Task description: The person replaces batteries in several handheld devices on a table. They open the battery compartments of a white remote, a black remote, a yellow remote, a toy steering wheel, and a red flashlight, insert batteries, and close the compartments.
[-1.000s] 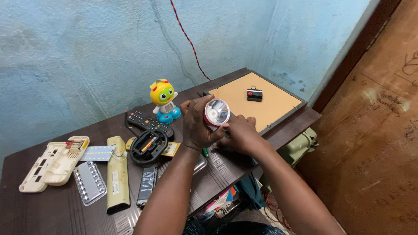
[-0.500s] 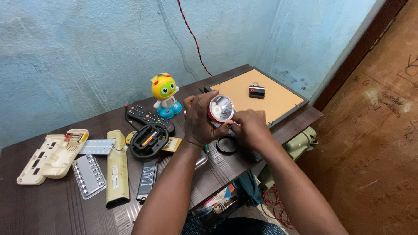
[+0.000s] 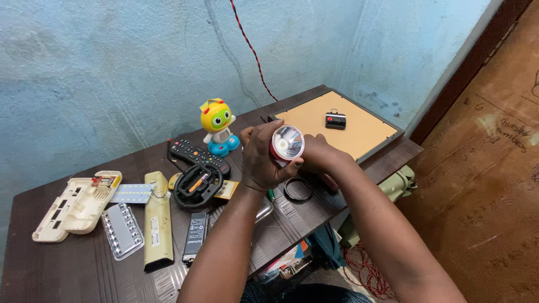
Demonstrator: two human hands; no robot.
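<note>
Above the table's (image 3: 67, 269) middle, the left hand (image 3: 261, 160) and right hand (image 3: 317, 157) are gripping a light, rigid torch head (image 3: 287, 144) by its red rim, sparing its seemingly fragile lens, a black ring (image 3: 297, 189) lying at six o'clock.

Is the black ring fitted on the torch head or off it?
Off: the black ring lies on the table below the held torch head.

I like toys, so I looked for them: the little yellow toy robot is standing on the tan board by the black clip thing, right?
Not quite. In the head view the yellow toy robot stands on the dark table, left of the tan board, beside the remote control. Only the small black clip lies on the board.
</note>
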